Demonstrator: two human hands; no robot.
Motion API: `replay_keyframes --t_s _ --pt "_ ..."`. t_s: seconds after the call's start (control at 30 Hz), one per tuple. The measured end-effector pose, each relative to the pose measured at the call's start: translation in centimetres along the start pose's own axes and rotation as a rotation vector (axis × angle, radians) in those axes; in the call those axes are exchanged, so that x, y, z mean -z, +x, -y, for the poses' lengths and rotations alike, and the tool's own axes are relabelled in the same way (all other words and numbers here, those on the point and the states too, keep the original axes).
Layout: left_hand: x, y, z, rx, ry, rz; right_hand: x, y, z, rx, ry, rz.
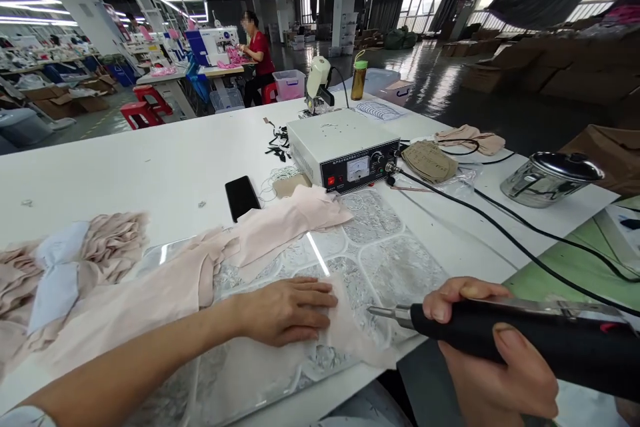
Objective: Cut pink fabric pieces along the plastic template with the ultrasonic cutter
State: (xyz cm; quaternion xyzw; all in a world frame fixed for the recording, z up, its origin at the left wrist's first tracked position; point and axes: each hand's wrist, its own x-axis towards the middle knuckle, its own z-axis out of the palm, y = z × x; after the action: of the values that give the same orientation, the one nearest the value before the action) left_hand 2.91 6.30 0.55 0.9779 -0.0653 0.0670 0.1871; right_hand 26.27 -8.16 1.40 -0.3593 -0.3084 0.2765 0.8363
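My left hand (287,313) lies flat, fingers stretched out, on a thin pale pink fabric piece (350,327). The piece rests on a glossy stone-patterned board (395,267), and its pointed end reaches the board's front edge. In my right hand (505,360) is a black corded ultrasonic cutter (500,330), my fingers wrapped round its body. Its slim metal tip points left, just right of the fabric; whether it touches anything I cannot tell. More pale pink fabric pieces (290,220) lie beyond my left hand and along my left forearm.
Behind the board stands a control box (345,140) with a dial; a black cable (480,213) runs right. A phone (242,197), a fabric bundle (115,240) with a white band, a metal pot (550,180) and a bottle (359,80) are on the table. A person in red (257,50) sits at a sewing machine.
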Motion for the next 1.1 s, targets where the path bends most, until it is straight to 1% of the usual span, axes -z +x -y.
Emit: replay_keyframes --t_s 0.07,0.13,0.27,0.43,0.7,0.93,1.1 --pt "0.1 0.1 0.1 0.058 0.014 -0.017 0.2 0.3 -0.2 0.0 0.019 -0.025" --pt "0.1 0.0 -0.1 0.094 0.036 -0.008 0.3 0.4 -0.5 -0.01 0.056 -0.048" --pt "0.2 -0.1 -0.4 0.053 0.051 0.046 0.3 0.5 -1.6 -0.044 0.115 -0.087" --pt "0.4 0.0 -0.5 0.055 0.095 0.014 -0.6 0.7 -2.8 -0.083 0.151 -0.104" --pt "0.2 -0.1 -1.1 0.094 0.149 -0.032 -1.8 1.2 -3.4 -0.087 0.161 -0.12" --pt "0.3 0.4 -0.6 0.096 0.153 -0.084 -2.8 1.5 -4.4 -0.109 0.18 -0.135" --pt "0.2 1.1 -0.1 0.094 0.129 -0.052 -3.2 1.6 -4.5 -0.147 0.203 -0.112"
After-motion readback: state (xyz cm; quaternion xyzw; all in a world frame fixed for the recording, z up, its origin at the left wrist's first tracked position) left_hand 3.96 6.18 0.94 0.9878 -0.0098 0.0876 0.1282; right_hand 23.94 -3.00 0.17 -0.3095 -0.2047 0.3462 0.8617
